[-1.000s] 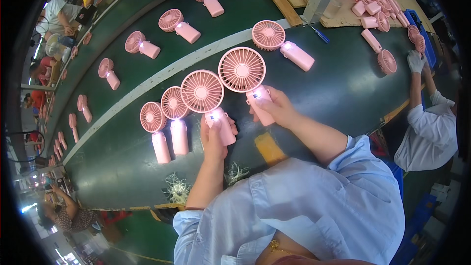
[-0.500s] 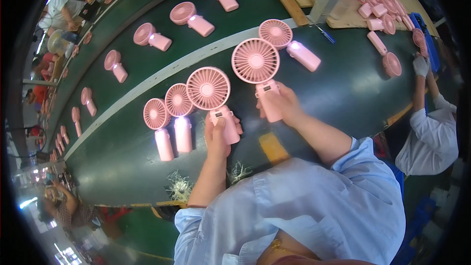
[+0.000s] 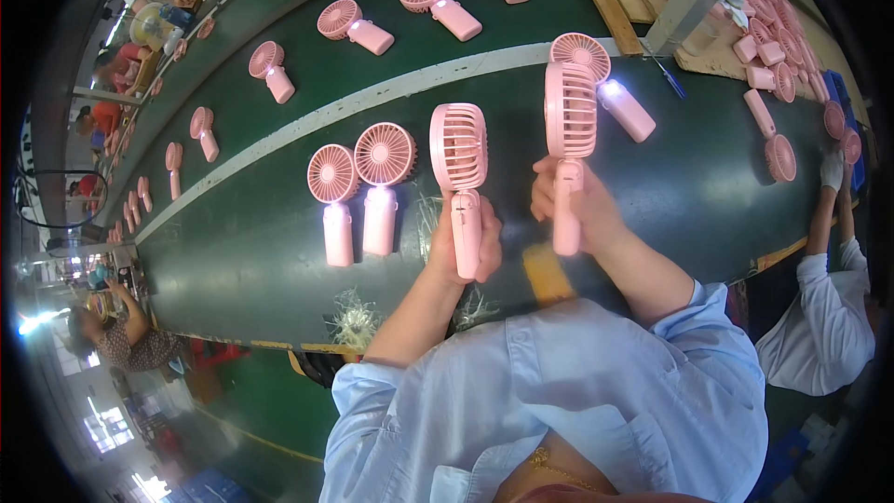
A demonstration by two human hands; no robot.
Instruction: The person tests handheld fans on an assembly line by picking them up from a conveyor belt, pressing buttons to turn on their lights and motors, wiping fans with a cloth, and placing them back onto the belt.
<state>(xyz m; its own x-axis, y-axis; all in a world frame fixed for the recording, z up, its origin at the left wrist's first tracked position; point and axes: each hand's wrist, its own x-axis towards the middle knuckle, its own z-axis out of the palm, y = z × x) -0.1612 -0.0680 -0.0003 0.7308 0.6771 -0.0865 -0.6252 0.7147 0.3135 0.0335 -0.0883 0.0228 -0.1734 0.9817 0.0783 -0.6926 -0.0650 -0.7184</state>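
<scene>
Two pink handheld fans are held upright, each turned edge-on so the cage's side shows. My left hand (image 3: 467, 247) is closed around the handle of one handheld fan (image 3: 459, 149). The other handheld fan (image 3: 571, 112) has its handle gripped by my right hand (image 3: 585, 210). Left of my left hand, two more pink fans, a nearer one (image 3: 385, 156) and an outer one (image 3: 332, 175), lie on the dark green table with a bright light at the neck. Behind the right-hand fan lies another lit fan (image 3: 627, 112), its cage partly covered.
Beyond a pale divider strip (image 3: 354, 101), several pink fans stretch in a row along a green belt (image 3: 307, 74). A pile of pink parts (image 3: 768, 19) lies at the far right, near a gloved co-worker's hand (image 3: 832, 169). Clear plastic shreds (image 3: 356, 319) and a yellow patch (image 3: 548, 272) are near my body.
Both held fans have turned from facing me to edge-on. My hands have moved slightly right in the picture, and the whole view has shifted. The fans on the far belt appear farther right.
</scene>
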